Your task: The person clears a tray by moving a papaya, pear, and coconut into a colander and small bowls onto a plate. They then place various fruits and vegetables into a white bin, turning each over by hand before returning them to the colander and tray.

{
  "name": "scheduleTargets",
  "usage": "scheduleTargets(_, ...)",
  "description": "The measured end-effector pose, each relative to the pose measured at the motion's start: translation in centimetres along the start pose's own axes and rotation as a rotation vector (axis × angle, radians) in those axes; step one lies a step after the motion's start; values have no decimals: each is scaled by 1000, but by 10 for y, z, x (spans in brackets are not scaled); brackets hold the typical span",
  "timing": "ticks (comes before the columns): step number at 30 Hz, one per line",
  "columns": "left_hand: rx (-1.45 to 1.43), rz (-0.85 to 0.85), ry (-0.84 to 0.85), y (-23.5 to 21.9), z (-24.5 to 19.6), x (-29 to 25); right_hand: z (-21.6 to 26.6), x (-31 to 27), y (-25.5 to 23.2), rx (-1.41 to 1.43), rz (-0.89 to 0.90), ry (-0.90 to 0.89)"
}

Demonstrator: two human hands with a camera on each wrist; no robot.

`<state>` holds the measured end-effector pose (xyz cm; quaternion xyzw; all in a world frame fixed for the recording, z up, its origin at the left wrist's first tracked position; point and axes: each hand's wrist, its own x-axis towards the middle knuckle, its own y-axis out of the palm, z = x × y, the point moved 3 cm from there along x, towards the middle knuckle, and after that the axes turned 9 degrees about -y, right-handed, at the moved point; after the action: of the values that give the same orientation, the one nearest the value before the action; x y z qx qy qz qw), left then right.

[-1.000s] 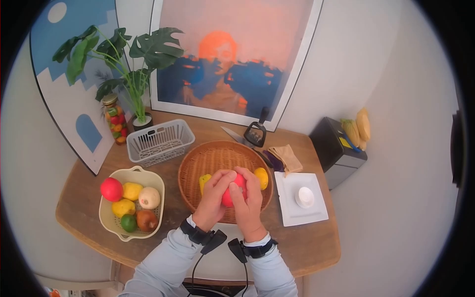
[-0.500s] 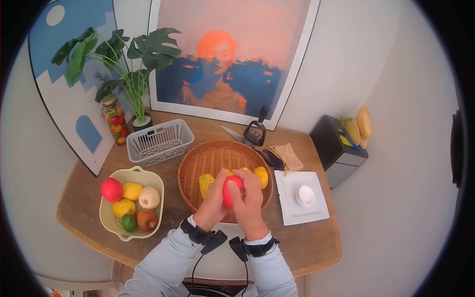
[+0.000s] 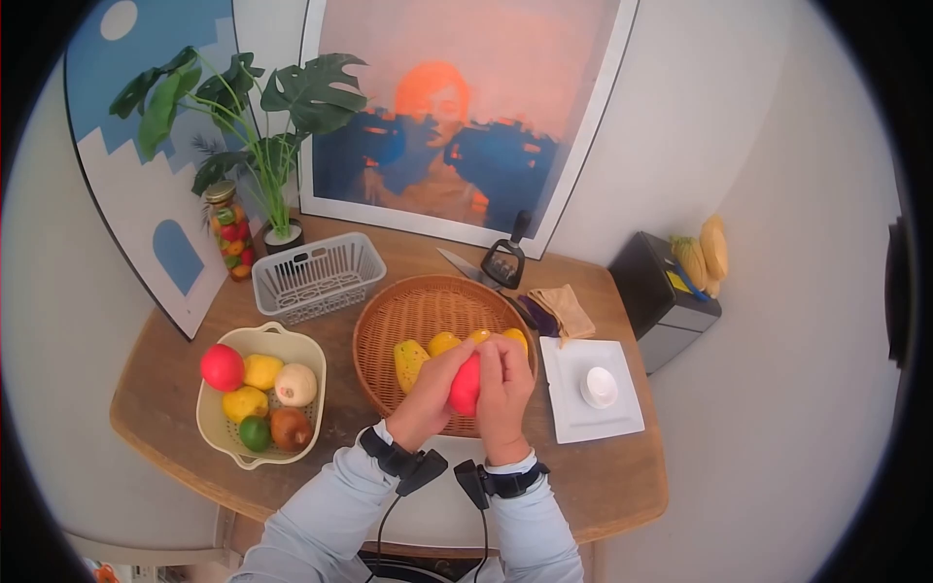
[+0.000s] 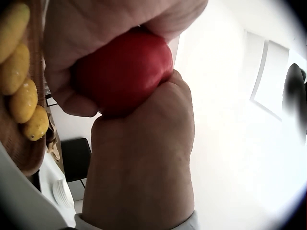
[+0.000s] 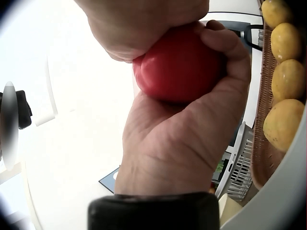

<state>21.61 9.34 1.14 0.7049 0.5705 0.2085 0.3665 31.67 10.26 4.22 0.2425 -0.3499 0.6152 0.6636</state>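
Centrally: one red fruit (image 3: 466,389), over the wicker basket's (image 3: 413,309) near right part, gripped between left hand (image 3: 425,402) and right hand (image 3: 506,400), fingers curled round it; four yellow fruits (image 3: 410,365) in basket.

Head view: soft, even light, slight haze, fisheye bend, black corners. Wrist views: backdrop (image 4: 230,158) glares white, red fruit (image 5: 180,67) shaded, faint highlight.

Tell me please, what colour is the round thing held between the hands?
Red; the round thing shows best in the right wrist view.
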Motion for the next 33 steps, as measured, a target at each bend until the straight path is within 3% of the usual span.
scheduleTargets(5, -12, 19, 21, 1, 2, -3, -8, -2, -9, 264, -113, 299)
scheduleTargets(8, -191, 9, 94, 6, -11, -15, -17, -1, -9, 202, -24, 284)
scheduleTargets(11, -387, 65, 92, 4, -21, -15, -7, 2, -3, 108, 39, 39)
scheduleTargets(20, -434, 103, 84, -7, -22, -6, 6, 4, -2, 113, 127, -74)
scheduleTargets(26, -238, 15, 180, -9, -20, -5, 6, 2, 2, -71, 182, -178)
scheduleTargets(29, -10, 55, 227, -10, -14, -2, -8, -1, 0, 28, 170, -119)
scheduleTargets(33, 102, 33, 22, -6, -9, -3, -16, -3, -5, -22, 155, 10)
